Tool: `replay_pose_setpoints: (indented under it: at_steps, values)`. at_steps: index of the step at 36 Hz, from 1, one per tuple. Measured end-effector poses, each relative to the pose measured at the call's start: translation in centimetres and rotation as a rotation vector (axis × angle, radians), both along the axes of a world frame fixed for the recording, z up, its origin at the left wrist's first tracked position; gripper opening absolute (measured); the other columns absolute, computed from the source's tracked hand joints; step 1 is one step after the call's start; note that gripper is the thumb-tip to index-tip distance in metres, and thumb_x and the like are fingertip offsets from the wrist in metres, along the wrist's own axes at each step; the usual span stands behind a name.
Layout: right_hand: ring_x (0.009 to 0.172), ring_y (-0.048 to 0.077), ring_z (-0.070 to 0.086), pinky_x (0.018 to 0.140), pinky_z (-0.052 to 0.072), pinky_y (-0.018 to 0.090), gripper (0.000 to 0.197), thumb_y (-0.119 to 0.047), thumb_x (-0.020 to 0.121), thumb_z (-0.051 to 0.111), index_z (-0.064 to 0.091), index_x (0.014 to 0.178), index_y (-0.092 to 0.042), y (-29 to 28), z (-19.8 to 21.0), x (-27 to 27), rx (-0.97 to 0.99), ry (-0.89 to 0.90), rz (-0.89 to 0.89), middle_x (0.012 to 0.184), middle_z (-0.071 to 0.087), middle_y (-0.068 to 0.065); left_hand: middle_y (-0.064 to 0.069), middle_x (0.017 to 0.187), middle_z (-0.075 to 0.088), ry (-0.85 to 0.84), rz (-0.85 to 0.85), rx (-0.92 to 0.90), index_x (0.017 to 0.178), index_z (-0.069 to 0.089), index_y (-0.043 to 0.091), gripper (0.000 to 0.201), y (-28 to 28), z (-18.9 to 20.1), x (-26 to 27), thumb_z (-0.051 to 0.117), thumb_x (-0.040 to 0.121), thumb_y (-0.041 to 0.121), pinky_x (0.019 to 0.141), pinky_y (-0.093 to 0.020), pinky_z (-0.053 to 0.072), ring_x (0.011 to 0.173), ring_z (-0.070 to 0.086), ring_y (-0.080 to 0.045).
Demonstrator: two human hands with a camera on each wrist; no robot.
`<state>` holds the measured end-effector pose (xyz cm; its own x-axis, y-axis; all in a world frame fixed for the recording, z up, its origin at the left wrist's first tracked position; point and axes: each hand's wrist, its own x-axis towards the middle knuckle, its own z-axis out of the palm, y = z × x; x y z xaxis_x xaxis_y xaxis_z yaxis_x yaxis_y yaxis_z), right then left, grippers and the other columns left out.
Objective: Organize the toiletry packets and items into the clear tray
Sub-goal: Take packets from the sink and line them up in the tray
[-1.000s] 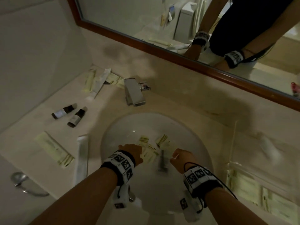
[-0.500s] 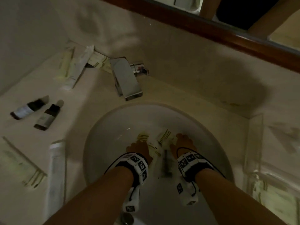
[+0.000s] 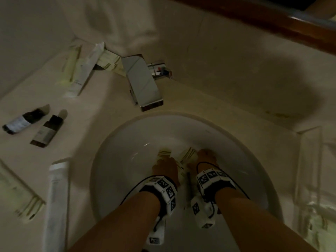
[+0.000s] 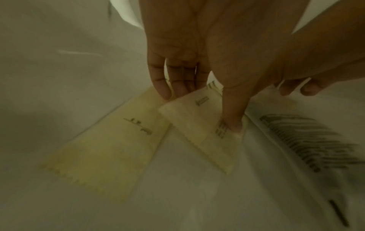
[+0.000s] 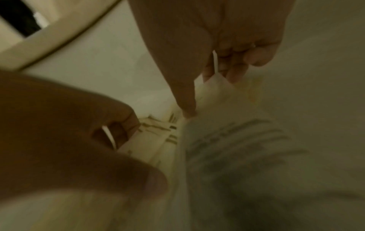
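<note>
Several pale packets lie in the bottom of the white sink [image 3: 123, 153]. My left hand [image 3: 166, 168] reaches into the basin. In the left wrist view its thumb and fingers [image 4: 199, 112] pinch a small yellow packet [image 4: 197, 137], tilted up off the porcelain. A second yellow packet [image 4: 110, 156] lies flat beside it. My right hand [image 3: 205, 157] is just to the right. In the right wrist view its thumb and fingers [image 5: 211, 95] pinch the edge of a white packet with striped print [image 5: 227, 132]. The clear tray [image 3: 309, 170] stands on the counter at the right, with packets inside [image 3: 318, 224].
A chrome faucet [image 3: 143, 84] overhangs the sink's far rim. Two dark bottles [image 3: 23, 120] [image 3: 48, 131] lie on the counter at the left, with a white tube [image 3: 58, 197] and a long packet [image 3: 20, 193]. More tubes and packets [image 3: 85, 70] lie at the back corner.
Both hands have gone deeper into the sink and come closer together, and now each pinches a packet. The head view has tilted down, so most of the mirror has left the picture.
</note>
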<state>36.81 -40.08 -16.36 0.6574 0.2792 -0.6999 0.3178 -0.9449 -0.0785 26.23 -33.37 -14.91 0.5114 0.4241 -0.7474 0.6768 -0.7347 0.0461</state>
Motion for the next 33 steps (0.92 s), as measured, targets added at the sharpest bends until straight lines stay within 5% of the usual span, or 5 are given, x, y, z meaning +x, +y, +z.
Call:
replay_pose_setpoints:
  at_steps: [8, 13, 17, 24, 33]
  values:
    - [0.133, 0.034, 0.035, 0.110, 0.034, 0.045, 0.050, -0.026, 0.093, 0.050, 0.036, 0.138, -0.011, 0.1, 0.6, 0.7, 0.085, 0.052, -0.039, 0.145, 0.036, 0.016, -0.013, 0.142, 0.041, -0.017, -0.045, 0.000, 0.148, 0.017, 0.012, 0.074, -0.2, 0.2, -0.2, 0.060, 0.090, 0.027, 0.105, -0.042, 0.037, 0.130, 0.042, -0.030]
    - [0.087, 0.022, 0.045, 0.074, 0.040, 0.031, 0.030, -0.018, 0.091, 0.048, 0.045, 0.120, -0.012, -1.3, 2.8, 0.4, 0.196, 0.035, -0.006, 0.117, 0.055, 0.015, -0.012, 0.151, 0.030, -0.048, -0.090, 0.021, 0.152, 0.006, 0.015, 0.063, -0.1, 1.8, -1.0, 0.039, 0.100, 0.026, 0.111, -0.042, 0.029, 0.137, 0.034, -0.030]
    - [0.066, 0.018, 0.039, 0.070, 0.036, 0.030, 0.012, -0.018, 0.091, 0.049, 0.037, 0.094, -0.017, -2.0, 5.9, 0.2, 0.238, 0.001, -0.019, 0.085, 0.044, 0.004, -0.011, 0.156, 0.022, -0.077, -0.048, -0.014, 0.152, 0.007, 0.017, 0.059, 0.0, 3.9, -1.5, 0.035, 0.101, 0.025, 0.115, -0.041, 0.025, 0.141, 0.028, -0.029]
    - [0.102, 0.028, 0.056, 0.077, 0.040, 0.028, 0.011, -0.023, 0.091, 0.052, 0.051, 0.097, -0.014, -4.4, 11.6, -1.4, 0.333, -0.122, 0.070, 0.112, 0.059, 0.011, -0.011, 0.157, 0.016, -0.232, -0.024, 0.000, 0.152, 0.007, 0.016, 0.058, -0.9, 9.5, -2.2, 0.033, 0.100, 0.015, 0.117, -0.042, 0.023, 0.143, 0.022, -0.030]
    - [0.093, 0.026, 0.056, 0.073, 0.043, 0.030, 0.011, -0.024, 0.087, 0.055, 0.055, 0.094, -0.016, -10.3, 18.1, -3.5, 0.463, -0.294, 0.134, 0.101, 0.059, 0.006, -0.010, 0.132, 0.043, -0.452, -0.031, 0.087, 0.134, 0.036, 0.012, 0.041, -4.7, 15.7, -3.9, 0.036, 0.093, 0.005, 0.095, -0.041, 0.039, 0.118, 0.044, -0.031]
